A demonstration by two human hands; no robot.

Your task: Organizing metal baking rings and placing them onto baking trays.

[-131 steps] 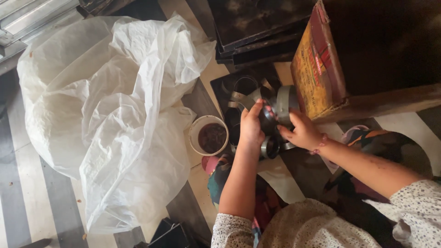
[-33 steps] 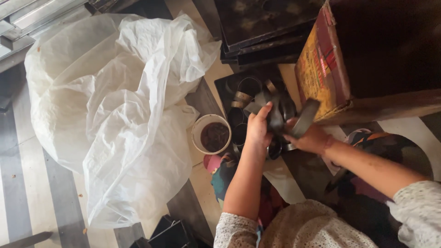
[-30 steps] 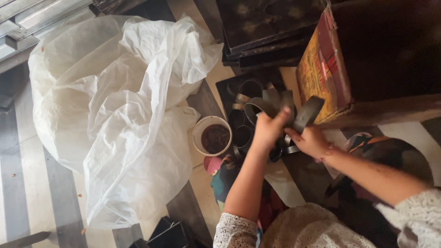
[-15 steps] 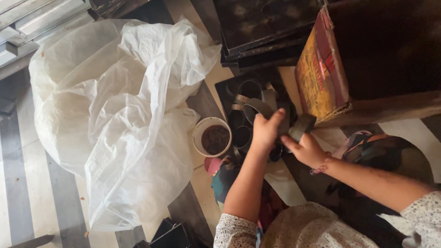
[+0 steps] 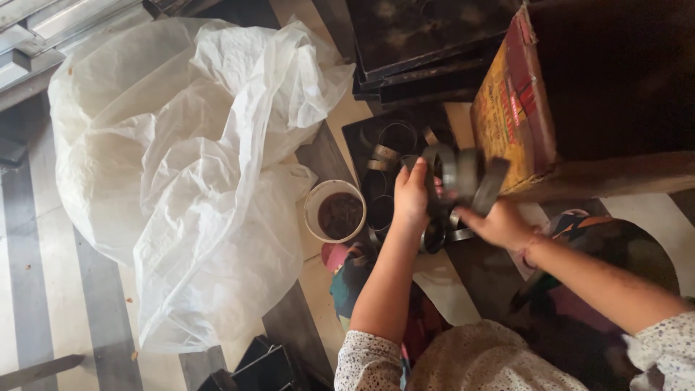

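1. Holding a short run of grey metal rings (image 5: 463,174) between them, both hands work over a dark tray on the floor. The rings are thin-walled bands, dull silver outside and dark inside, and they sit pressed side by side like a stubby tube.
2. The run's long axis lies roughly left to right across the view, tipped slightly so its right end sits lower. The open mouth of the end ring faces the cardboard box (image 5: 510,116), and that end nearly touches the box's yellow and red side.
3. The left hand (image 5: 411,194) is at the left end of the run, fingers curled closed around the rings there, thumb upward; its forearm runs down toward the patterned sleeve.
4. The right hand (image 5: 499,223) lies below and to the right of the rings, fingers reaching up to grasp the lower right ring; how tightly it closes is blurred by motion.
5. More loose rings (image 5: 394,141) lie flat on the dark tray (image 5: 362,134) just beyond the left hand, their openings facing up, and a few more sit beneath the hands.
6. A round white tub (image 5: 334,211) with dark contents stands just left of the left wrist, apart from it.
7. A large crumpled white plastic sheet (image 5: 181,159) spreads over the striped floor (image 5: 43,275) to the left, its edge touching the tub.
8. Stacked dark trays (image 5: 420,43) lie beyond the rings at the top of the view, beside the box.
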